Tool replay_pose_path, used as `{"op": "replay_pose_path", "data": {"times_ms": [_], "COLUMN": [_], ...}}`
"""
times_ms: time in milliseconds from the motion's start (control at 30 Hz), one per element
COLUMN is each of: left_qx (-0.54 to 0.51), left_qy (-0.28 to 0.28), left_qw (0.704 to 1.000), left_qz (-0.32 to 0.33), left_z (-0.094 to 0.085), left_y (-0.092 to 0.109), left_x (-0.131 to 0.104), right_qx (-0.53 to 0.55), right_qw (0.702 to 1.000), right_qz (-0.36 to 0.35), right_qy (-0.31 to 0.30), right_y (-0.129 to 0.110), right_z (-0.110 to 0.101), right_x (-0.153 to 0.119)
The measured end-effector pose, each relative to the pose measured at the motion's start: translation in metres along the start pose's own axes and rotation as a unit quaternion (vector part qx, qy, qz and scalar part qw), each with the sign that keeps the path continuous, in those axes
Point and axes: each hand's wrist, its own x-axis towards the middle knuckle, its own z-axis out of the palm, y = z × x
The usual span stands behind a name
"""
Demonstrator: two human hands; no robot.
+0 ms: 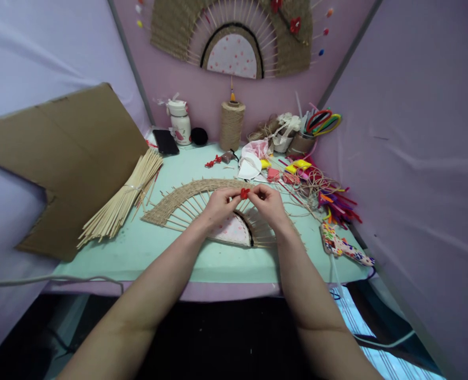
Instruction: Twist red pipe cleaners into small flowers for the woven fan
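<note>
A small red flower [244, 193] is pinched between the fingertips of my left hand [221, 205] and my right hand [269, 205]. Both hands are closed at the fingertips and hover over a woven fan [166, 207] lying on the table. The fan has thin stick ribs, a twine-woven outer band on its left, and a white half-round centre [234, 232] with pink dots and a black edge. My hands and forearms cover part of its middle and right side. Beyond the fan lie more red flowers [213, 161] in a short row.
A bundle of thin sticks [125, 198] lies left beside brown cardboard [71, 153]. A twine spool [231, 125], a white bottle [179, 122] and a phone [165, 142] stand or lie at the back. Right are coloured pipe cleaners [339, 208], scissors [323, 121] and a patterned glue gun [343, 247].
</note>
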Motion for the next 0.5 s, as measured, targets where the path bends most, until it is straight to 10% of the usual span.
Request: {"op": "replay_pose_path", "data": {"times_ms": [267, 500], "left_qx": [0.015, 0.061], "left_qy": [-0.065, -0.007], "left_qw": [0.996, 0.997], "left_qz": [-0.053, 0.055], "left_z": [-0.0074, 0.0018], "left_y": [-0.0041, -0.0019], "left_x": [-0.0011, -0.0035], "right_qx": [-0.068, 0.052], "right_qw": [0.994, 0.993], "right_qz": [-0.032, 0.087], "right_qy": [-0.079, -0.064], "right_y": [-0.0059, -0.0033], "right_z": [-0.0043, -0.0030], "right_x": [-0.0027, -0.0026]}}
